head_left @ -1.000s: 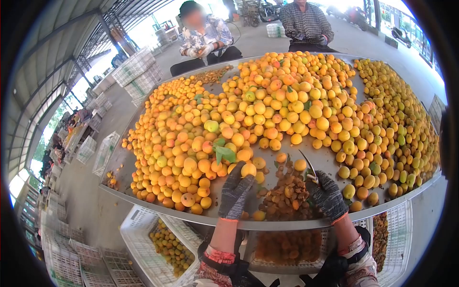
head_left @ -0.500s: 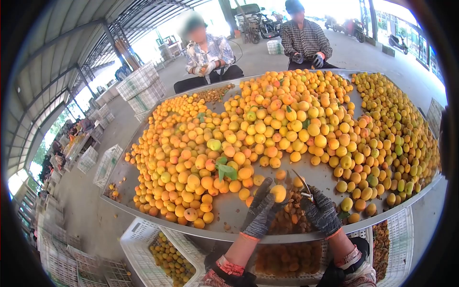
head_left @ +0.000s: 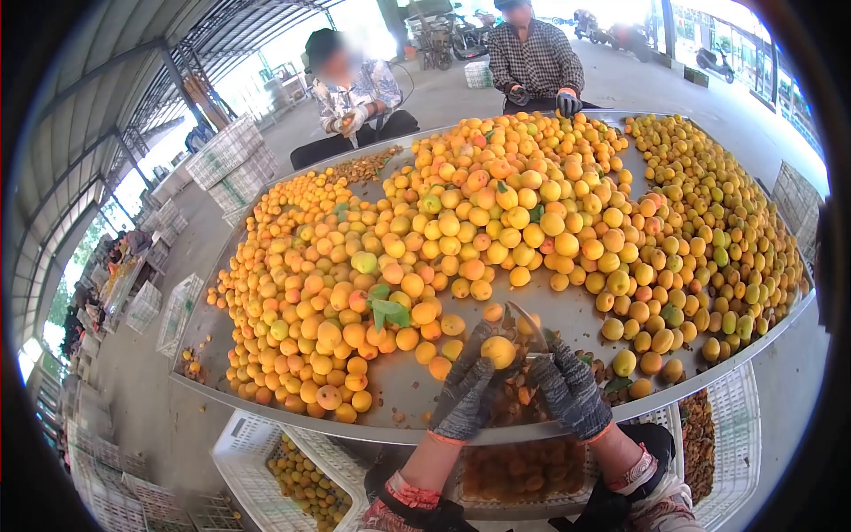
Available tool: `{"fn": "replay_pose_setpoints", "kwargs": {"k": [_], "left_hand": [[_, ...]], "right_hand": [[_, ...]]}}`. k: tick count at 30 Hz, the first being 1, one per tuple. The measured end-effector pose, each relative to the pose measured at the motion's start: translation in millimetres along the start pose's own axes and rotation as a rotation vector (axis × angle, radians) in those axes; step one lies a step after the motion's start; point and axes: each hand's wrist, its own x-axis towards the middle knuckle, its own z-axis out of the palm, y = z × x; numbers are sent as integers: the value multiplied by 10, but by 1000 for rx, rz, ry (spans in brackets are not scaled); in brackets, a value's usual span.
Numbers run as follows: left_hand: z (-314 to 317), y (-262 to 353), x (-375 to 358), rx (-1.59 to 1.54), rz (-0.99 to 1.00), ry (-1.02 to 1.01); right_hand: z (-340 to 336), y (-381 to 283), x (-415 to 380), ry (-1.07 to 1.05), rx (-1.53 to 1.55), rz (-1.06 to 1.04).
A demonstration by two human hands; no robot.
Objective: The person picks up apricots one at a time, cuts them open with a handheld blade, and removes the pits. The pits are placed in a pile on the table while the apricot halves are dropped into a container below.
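My left hand (head_left: 467,379), in a dark grey knit glove, is closed on a yellow-orange apricot (head_left: 498,352) held between thumb and fingers. My right hand (head_left: 572,388), gloved the same way, grips a knife with a thin curved blade (head_left: 532,328); its handle is mostly hidden in the fingers. The blade points up and away, just right of the apricot. Both hands are over the near edge of a metal table (head_left: 403,381), above brown pits and scraps (head_left: 523,397). A large heap of apricots (head_left: 355,266) spreads in front of them.
Smaller, greener apricots (head_left: 718,239) lie along the table's right side. Below the near edge stand white plastic crates (head_left: 239,443), some holding fruit, one brown pieces. Two people sit across the table, one in a checked shirt (head_left: 536,62). Stacked crates (head_left: 232,164) stand at left.
The view has shifted, so the table sits lower-left in it. My hands have come closer together, bringing the curved blade near the apricot.
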Motion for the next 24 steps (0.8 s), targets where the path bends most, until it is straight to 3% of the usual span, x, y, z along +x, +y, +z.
{"fn": "replay_pose_setpoints", "kwargs": {"k": [2, 3, 5, 8, 12, 15, 21, 24], "left_hand": [[-70, -49, 12, -87, -17, 1], [-90, -77, 0, -88, -19, 0], [-126, -118, -25, -162, -17, 64], [-186, -97, -37, -138, -46, 81], [-139, -59, -62, -88, -24, 89], [-154, -46, -76, -77, -41, 76], [-220, -47, -93, -93, -35, 62], [-252, 10, -128, -37, -76, 77]], "right_hand": [[50, 39, -22, 27, 245, 224], [50, 77, -51, 28, 244, 225], [35, 148, -106, -33, -220, -181], [74, 95, -131, -63, -206, -69], [65, 5, -96, -100, -252, -140], [84, -56, -70, -105, -153, -43], [111, -8, -109, -101, -291, -212], [130, -2, -124, -48, -146, -60]]}}
